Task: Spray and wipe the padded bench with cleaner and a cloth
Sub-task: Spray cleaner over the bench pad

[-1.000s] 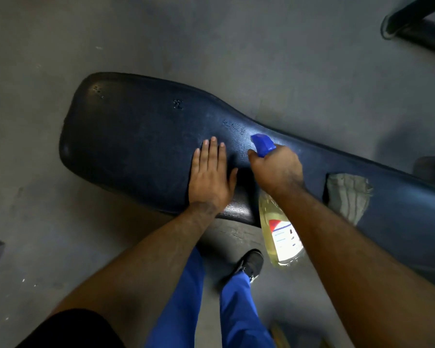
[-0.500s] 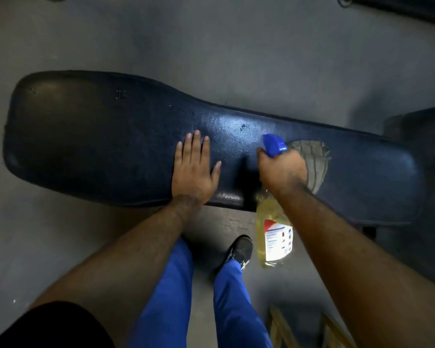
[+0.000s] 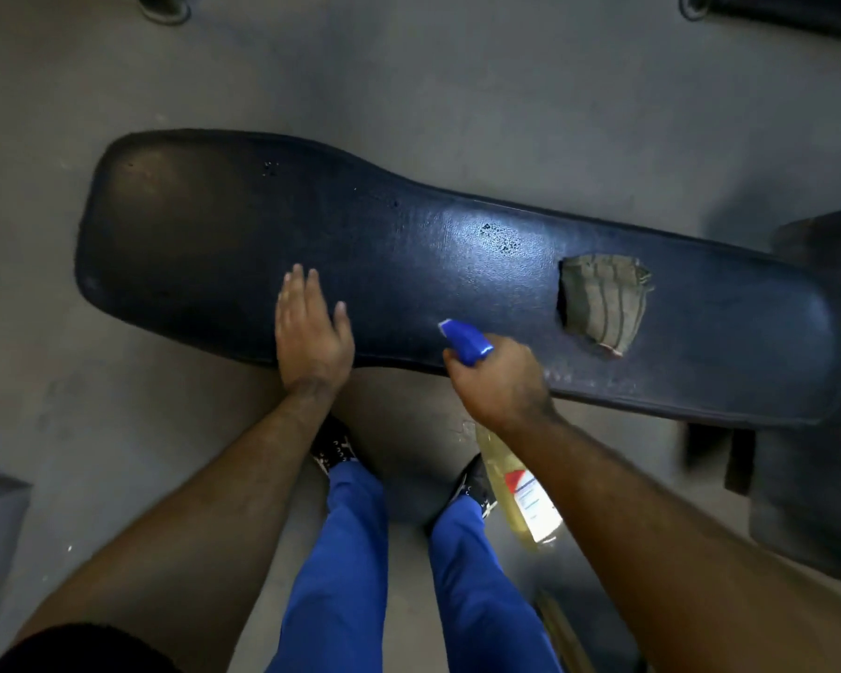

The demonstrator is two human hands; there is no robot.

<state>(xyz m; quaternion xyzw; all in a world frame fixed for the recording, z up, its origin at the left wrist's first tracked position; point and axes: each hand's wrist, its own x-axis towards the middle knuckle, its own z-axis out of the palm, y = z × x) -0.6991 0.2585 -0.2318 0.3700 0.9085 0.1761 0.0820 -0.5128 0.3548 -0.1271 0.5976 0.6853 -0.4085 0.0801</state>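
The left hand (image 3: 312, 335) lies flat on the near edge of the bench (image 3: 205, 245), fingers straight and held close together, thumb angled out to the right. The right hand (image 3: 498, 381) grips the neck of a spray bottle (image 3: 525, 497), fingers curled round it just under the blue spray head (image 3: 464, 340), which points left and away across the padding. The bottle's body hangs down toward the person on the near side of the bench, under the wrist; it holds yellowish liquid and carries a white label with a red corner. The two hands are apart, the right one near the bench's near edge, to the right of the left one.

The bench is dark blue, padded, wide at its left end and narrower to the right, running across the view with its right end tilted nearer. A bright sheen shows on the padding at mid-length, with small dark specks in it. A folded greyish cloth (image 3: 600, 306) lies on the bench to the right of the spray head, touched by neither hand.

Below the bench stand the person's blue trousers (image 3: 341, 565) and black shoes (image 3: 333, 446) on the grey floor (image 3: 409, 80)
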